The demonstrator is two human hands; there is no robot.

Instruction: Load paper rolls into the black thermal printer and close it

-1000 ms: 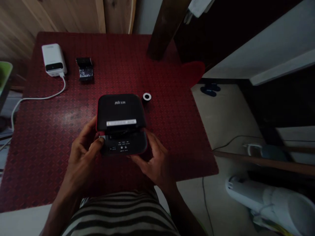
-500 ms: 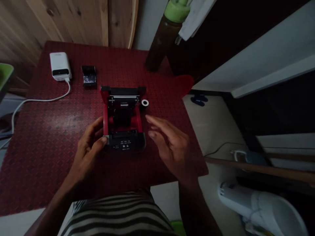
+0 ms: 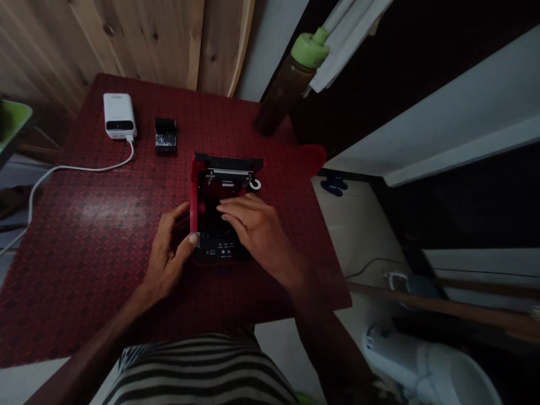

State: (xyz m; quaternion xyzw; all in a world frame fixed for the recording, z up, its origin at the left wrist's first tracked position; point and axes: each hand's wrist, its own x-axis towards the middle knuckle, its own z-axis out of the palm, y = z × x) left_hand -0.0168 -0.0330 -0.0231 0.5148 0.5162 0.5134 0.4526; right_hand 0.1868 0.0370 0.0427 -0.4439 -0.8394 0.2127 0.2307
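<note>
A small black and red label printer (image 3: 194,197) sits on the table with its lid raised, showing the dark inside. My left hand (image 3: 171,247) grips the printer's left side, the thumb pressed on the front left corner of its button panel. Over the open compartment is my right hand (image 3: 257,225), its fingers stretched forward and no object visible in it; its fingertips reach into the opening. Just behind the printer's right side stands a small black roll with a white core ring (image 3: 255,184), partly hidden by the printer.
A white power bank (image 3: 119,115) with a plugged-in white cable lies at the back left of the red table (image 3: 105,270). Beside it is a black ribbon cartridge-like piece (image 3: 166,135). A brown bottle with a green cap (image 3: 291,81) stands at the back right edge.
The printer's lid has gone from closed down to raised. My right hand let go of the right side, drew away, then moved left over the compartment. My left hand keeps its hold.
</note>
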